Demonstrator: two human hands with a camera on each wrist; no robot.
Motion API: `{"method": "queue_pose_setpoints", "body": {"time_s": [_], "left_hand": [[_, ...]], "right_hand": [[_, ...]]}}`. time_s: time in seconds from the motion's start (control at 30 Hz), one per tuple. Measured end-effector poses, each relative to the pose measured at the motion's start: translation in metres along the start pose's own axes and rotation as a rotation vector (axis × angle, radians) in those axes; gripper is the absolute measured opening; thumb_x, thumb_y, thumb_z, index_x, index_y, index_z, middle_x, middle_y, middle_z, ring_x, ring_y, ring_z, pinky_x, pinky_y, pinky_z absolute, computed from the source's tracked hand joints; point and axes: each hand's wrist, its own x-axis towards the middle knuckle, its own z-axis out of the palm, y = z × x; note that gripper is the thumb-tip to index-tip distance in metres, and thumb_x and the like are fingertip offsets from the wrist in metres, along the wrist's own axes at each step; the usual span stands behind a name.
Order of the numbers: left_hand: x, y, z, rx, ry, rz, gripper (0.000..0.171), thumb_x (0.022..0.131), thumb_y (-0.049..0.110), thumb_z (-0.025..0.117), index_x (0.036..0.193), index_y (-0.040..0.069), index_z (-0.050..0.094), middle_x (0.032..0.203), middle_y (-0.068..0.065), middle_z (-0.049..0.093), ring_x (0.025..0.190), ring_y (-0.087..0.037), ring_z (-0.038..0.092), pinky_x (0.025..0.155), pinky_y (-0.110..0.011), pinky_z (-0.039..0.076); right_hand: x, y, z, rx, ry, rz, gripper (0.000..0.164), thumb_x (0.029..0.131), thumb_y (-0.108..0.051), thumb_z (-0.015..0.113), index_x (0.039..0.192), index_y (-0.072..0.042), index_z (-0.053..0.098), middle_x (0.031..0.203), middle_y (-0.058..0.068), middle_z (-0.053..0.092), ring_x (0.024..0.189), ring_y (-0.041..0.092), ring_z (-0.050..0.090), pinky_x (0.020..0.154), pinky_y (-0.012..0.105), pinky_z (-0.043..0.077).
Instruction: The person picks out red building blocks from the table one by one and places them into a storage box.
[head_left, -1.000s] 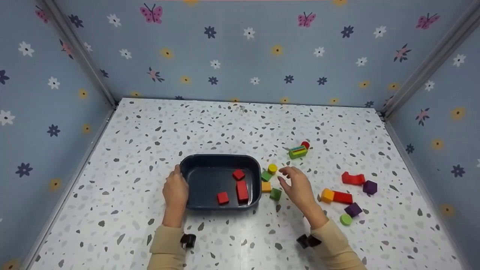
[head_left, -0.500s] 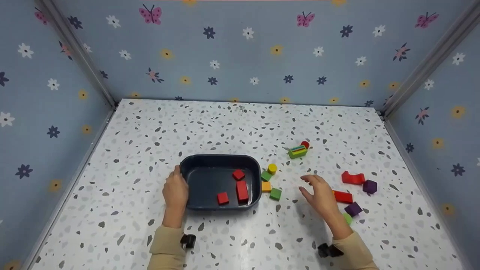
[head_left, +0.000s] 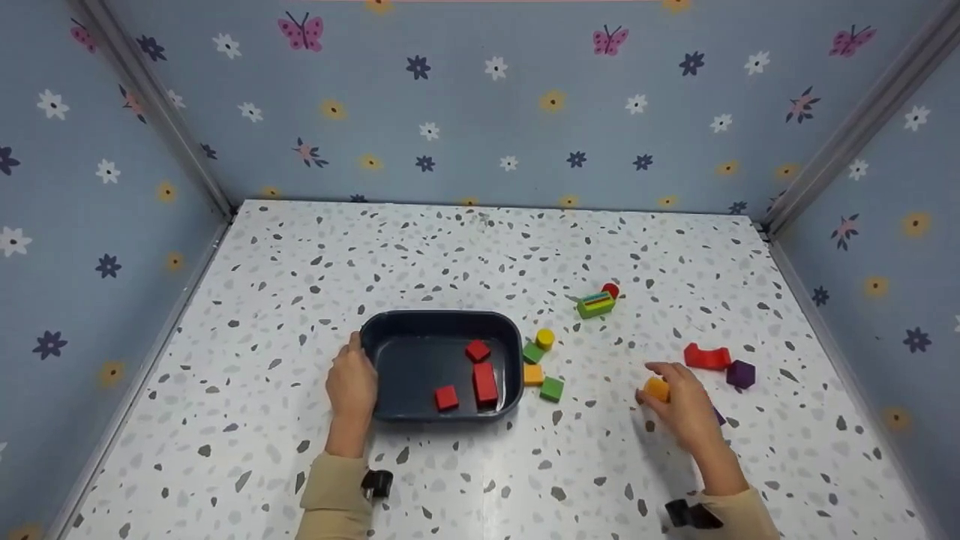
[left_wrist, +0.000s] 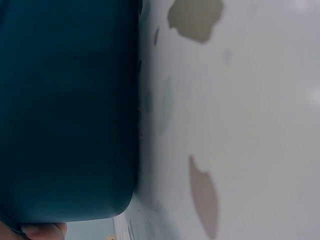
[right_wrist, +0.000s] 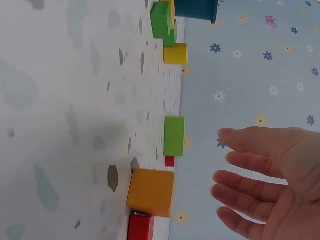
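Note:
My left hand grips the left rim of a dark blue tray; in the left wrist view, fingertips show at the rim of its wall. Inside the tray lie a small red cube, another red cube and a longer red block. Over at the right, my right hand hovers around an orange cube, fingers apart. In the right wrist view the orange cube stands clear of the spread fingers, beside a red block.
Right of the tray sit a yellow cylinder, an orange block and green blocks. Farther back is a striped green block by a red round piece. A red arch block touches a purple block.
My right hand has moved right, from beside the green blocks to the orange cube, and now covers the red block and lime round piece there. Left hand and tray stay put.

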Motion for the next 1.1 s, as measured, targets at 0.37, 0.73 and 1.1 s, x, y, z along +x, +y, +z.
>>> {"method": "queue_pose_setpoints", "body": {"time_s": [0.37,0.73,1.1], "left_hand": [[0.000,0.000,-0.001,0.008,-0.009,-0.005,0.031,0.087,0.000,0.046,0.116,-0.009,0.050,0.088,-0.027,0.058,0.069,-0.044,0.058,0.057,-0.050,0.045],[0.000,0.000,0.000,0.009,0.005,-0.008,0.030,0.087,0.001,0.047,0.115,-0.008,0.051,0.084,-0.026,0.058,0.067,-0.044,0.057,0.055,-0.050,0.044],[0.000,0.001,-0.001,0.012,-0.013,-0.022,0.030,0.087,0.001,0.047,0.115,-0.008,0.051,0.085,-0.026,0.058,0.068,-0.044,0.057,0.056,-0.051,0.044]], "right_hand": [[-0.006,0.033,-0.011,-0.071,-0.032,0.023,0.050,0.075,-0.010,0.070,0.119,0.004,0.049,0.120,0.026,0.046,0.111,0.041,0.041,0.093,0.053,0.029],[0.003,0.056,-0.011,-0.070,-0.146,0.111,0.058,0.075,-0.010,0.070,0.124,0.003,0.044,0.126,0.028,0.039,0.113,0.043,0.036,0.092,0.056,0.028],[0.007,0.067,-0.009,-0.041,-0.216,0.160,0.058,0.077,-0.009,0.068,0.127,0.002,0.041,0.128,0.027,0.037,0.113,0.042,0.035,0.093,0.056,0.027]]}}
